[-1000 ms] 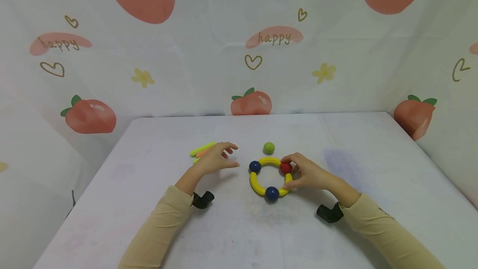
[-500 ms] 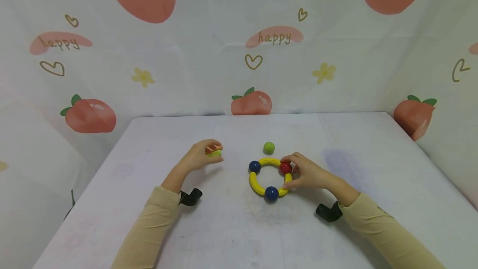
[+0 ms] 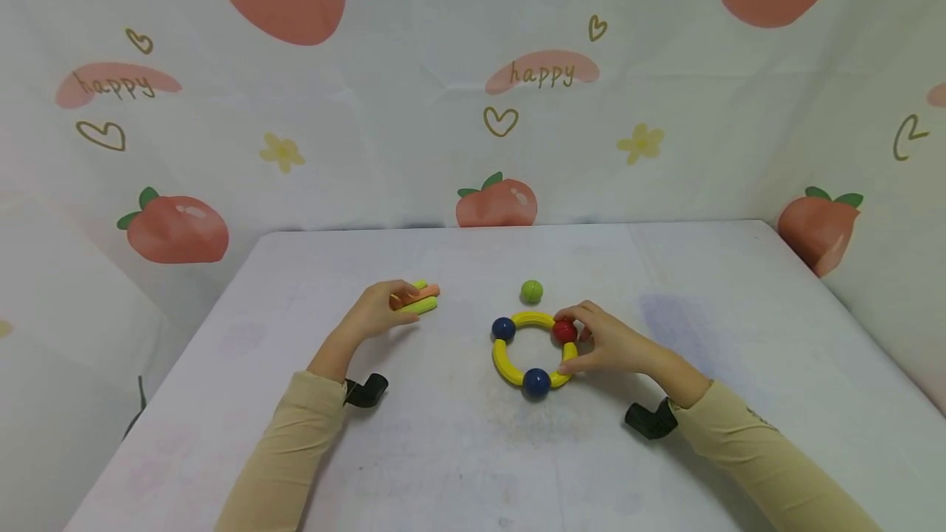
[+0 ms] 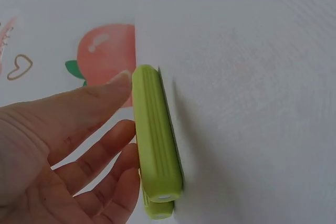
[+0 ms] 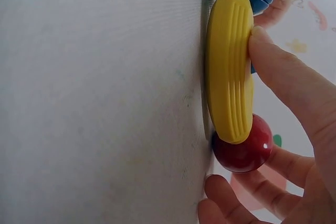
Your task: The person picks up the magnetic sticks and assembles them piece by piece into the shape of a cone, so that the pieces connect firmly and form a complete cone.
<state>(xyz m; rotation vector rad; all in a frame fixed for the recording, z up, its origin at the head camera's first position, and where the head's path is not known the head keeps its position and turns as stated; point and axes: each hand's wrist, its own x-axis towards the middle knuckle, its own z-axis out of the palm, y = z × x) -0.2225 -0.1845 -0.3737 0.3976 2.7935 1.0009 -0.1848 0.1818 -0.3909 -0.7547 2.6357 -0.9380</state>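
Observation:
In the head view, a ring of yellow curved rods (image 3: 507, 364) with two blue balls (image 3: 536, 384) and a red ball (image 3: 565, 332) lies mid-table. My right hand (image 3: 609, 341) holds its right side; the right wrist view puts the thumb against a yellow curved rod (image 5: 230, 66) and fingers behind the red ball (image 5: 244, 148). To the left, my left hand (image 3: 375, 308) is over the left ends of green straight rods (image 3: 420, 305) and an orange rod (image 3: 429, 292). Its thumb and loosely bent fingers are beside a green rod (image 4: 155, 135) in the left wrist view, apparently touching it.
Behind the ring, a green ball (image 3: 531, 292) sits on the white tabletop (image 3: 458, 450). A cloth backdrop (image 3: 414, 105) printed with fruit hangs behind the table. Black wrist cameras (image 3: 368, 391) stick out under both sleeves.
My left hand has moved left across the straight rods, uncovering their right ends; the rods appear to have stayed put. My right hand keeps its place at the ring.

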